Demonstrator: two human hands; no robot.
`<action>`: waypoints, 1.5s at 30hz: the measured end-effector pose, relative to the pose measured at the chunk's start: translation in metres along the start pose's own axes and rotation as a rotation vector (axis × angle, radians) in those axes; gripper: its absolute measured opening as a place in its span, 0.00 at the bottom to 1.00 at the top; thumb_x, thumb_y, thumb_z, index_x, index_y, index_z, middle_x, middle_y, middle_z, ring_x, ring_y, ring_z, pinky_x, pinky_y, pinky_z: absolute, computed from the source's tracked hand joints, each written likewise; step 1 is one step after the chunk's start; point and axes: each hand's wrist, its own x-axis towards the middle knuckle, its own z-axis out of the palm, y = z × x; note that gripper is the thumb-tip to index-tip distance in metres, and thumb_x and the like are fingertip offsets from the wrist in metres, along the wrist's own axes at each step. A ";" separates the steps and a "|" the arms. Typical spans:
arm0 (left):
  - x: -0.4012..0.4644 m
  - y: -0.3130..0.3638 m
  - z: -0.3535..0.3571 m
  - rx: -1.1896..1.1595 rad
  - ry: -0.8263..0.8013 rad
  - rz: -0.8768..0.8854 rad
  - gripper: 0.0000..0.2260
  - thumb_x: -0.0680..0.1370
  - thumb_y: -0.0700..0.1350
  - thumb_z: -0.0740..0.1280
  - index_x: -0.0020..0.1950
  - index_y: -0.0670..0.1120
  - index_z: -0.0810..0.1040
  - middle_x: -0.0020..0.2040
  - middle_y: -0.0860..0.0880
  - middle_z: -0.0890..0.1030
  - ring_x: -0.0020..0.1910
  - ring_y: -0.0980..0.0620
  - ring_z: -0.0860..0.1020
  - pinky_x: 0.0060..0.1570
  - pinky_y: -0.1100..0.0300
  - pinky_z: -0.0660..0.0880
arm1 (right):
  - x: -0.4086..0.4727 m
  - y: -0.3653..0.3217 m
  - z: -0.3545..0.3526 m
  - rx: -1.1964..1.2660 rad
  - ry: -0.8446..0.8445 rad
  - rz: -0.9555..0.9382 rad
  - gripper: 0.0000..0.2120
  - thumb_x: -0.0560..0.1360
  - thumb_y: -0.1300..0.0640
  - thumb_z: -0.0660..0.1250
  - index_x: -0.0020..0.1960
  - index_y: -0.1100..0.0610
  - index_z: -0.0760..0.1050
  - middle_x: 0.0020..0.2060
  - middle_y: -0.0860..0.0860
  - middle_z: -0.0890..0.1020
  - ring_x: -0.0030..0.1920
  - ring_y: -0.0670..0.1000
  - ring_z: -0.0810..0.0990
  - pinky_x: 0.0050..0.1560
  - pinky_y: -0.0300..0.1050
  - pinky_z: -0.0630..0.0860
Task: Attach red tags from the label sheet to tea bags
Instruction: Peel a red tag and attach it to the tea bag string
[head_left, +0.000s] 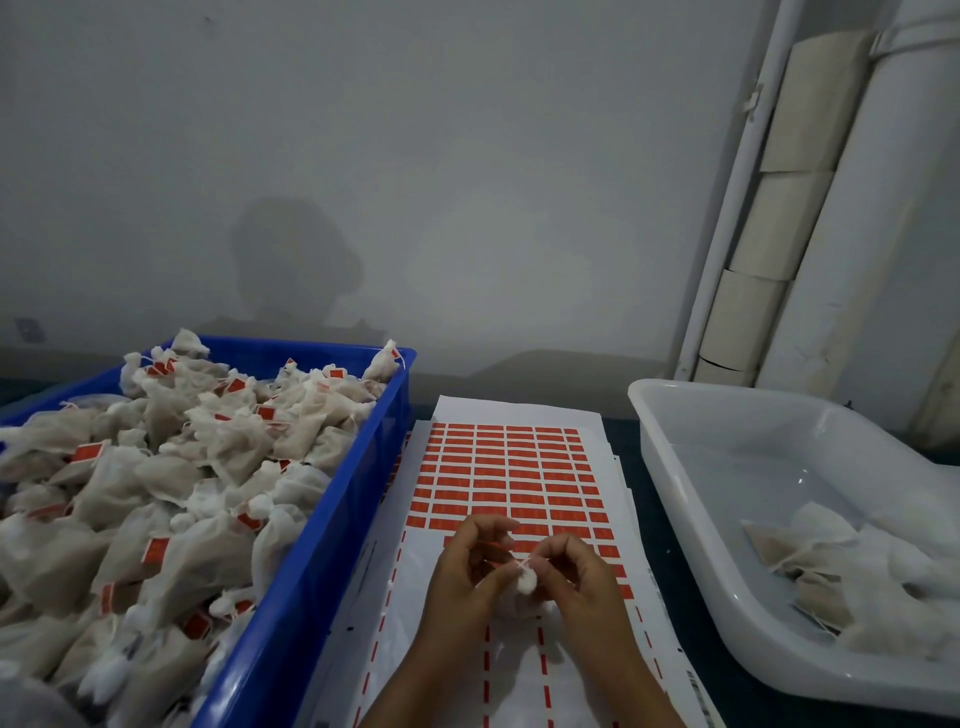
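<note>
A white label sheet (511, 467) with rows of red tags lies on the dark table in front of me. Over its near part, both hands meet around one tea bag (529, 578), whose white gathered top shows between them. My left hand (462, 577) pinches a red tag (496, 544) between thumb and fingers. My right hand (576, 577) pinches the bag's thin string close to that tag. Most of the bag's body is hidden under my hands.
A blue crate (332, 525) on the left is heaped with tea bags carrying red tags. A translucent white tub (675, 467) on the right holds several untagged bags. More sheets lie under the top one. A grey wall and white pipes stand behind.
</note>
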 end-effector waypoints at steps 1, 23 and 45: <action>0.000 0.000 0.000 0.013 -0.004 0.009 0.12 0.74 0.42 0.69 0.53 0.56 0.74 0.47 0.61 0.79 0.49 0.60 0.79 0.46 0.68 0.78 | 0.001 0.001 0.001 0.007 0.014 0.006 0.05 0.76 0.60 0.63 0.43 0.53 0.74 0.39 0.47 0.80 0.42 0.47 0.80 0.37 0.28 0.75; -0.003 0.002 0.001 0.283 -0.154 0.088 0.07 0.74 0.51 0.67 0.52 0.57 0.74 0.51 0.62 0.79 0.51 0.65 0.77 0.50 0.74 0.74 | 0.001 0.002 -0.004 -0.139 0.060 -0.039 0.08 0.73 0.58 0.68 0.45 0.45 0.77 0.44 0.43 0.82 0.45 0.44 0.80 0.44 0.29 0.76; -0.001 0.002 0.005 0.281 0.058 -0.043 0.04 0.74 0.52 0.67 0.44 0.54 0.74 0.42 0.62 0.79 0.42 0.61 0.79 0.35 0.76 0.73 | 0.005 0.008 -0.017 -0.632 0.141 -0.207 0.10 0.72 0.54 0.69 0.44 0.51 0.66 0.41 0.43 0.78 0.30 0.41 0.74 0.39 0.22 0.69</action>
